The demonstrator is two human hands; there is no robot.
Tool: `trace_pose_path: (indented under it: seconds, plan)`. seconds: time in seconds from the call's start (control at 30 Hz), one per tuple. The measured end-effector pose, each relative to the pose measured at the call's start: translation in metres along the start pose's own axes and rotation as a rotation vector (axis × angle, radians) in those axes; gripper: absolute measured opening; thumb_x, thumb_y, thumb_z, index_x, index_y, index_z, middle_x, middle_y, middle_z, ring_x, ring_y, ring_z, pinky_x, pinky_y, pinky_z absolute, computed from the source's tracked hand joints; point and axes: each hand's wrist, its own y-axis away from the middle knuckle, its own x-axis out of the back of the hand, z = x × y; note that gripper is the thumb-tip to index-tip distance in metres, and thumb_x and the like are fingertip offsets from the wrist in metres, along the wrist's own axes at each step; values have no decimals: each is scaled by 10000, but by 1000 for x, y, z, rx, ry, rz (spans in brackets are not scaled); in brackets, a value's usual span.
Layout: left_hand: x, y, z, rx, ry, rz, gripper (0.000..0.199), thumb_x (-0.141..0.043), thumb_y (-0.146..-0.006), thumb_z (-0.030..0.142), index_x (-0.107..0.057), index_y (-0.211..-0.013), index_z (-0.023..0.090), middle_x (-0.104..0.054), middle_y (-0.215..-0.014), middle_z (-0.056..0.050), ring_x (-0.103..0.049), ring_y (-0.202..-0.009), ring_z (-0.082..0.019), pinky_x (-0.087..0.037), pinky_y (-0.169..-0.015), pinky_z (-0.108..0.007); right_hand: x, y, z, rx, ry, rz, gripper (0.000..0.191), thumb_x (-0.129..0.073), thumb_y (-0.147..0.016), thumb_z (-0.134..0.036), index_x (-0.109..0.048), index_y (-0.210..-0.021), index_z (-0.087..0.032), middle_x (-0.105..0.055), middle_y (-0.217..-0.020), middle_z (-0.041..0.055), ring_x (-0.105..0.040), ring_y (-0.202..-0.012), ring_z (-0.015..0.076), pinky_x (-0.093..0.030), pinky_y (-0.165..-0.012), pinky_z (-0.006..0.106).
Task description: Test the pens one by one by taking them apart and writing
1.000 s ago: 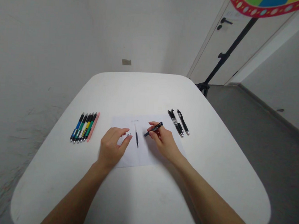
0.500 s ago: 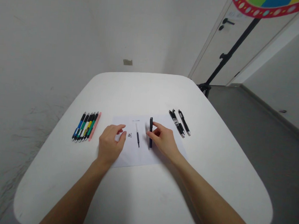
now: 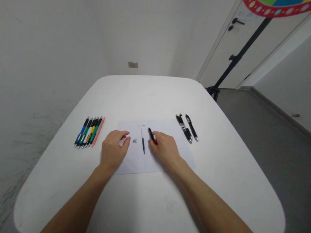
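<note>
My right hand [image 3: 166, 148] is closed on a black pen [image 3: 151, 134], which tilts up and to the left over the white paper [image 3: 131, 166]. My left hand [image 3: 114, 147] rests at the paper's left edge, thumb and fingers apart, holding nothing. Between the hands a thin refill [image 3: 143, 143] with a dark lower part lies on the paper. Just right of my left fingertips are some tiny grey pieces [image 3: 134, 141], too small to make out. Small dark writing shows near the paper's top.
On the white table [image 3: 146, 98], several coloured pens [image 3: 88, 131] lie in a row at the left, with a pink one [image 3: 98, 131] at its right end. Three black pens [image 3: 191, 127] lie right of the paper. Beyond stands a black pole [image 3: 238, 58] under a colourful wheel.
The black pen in my right hand has swung from nearly straight to tilted, its top moving left and nearer the refill. My right hand has shifted slightly left; my left hand has barely moved.
</note>
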Motion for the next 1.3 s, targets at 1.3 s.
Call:
trace_pose_path:
  seconds: [1.3]
  plan:
    - [7, -1, -17, -86, 10, -180, 127, -568, -873, 272, -667, -864, 193, -704, -847, -58, -632, -837, -211, -512, -791, -363, 16, 19, 24, 306, -289, -117, 221, -623, -861, -218, -723, -1057, -199, -690, -901, 70, -606, -707, 159, -465, -687, 304]
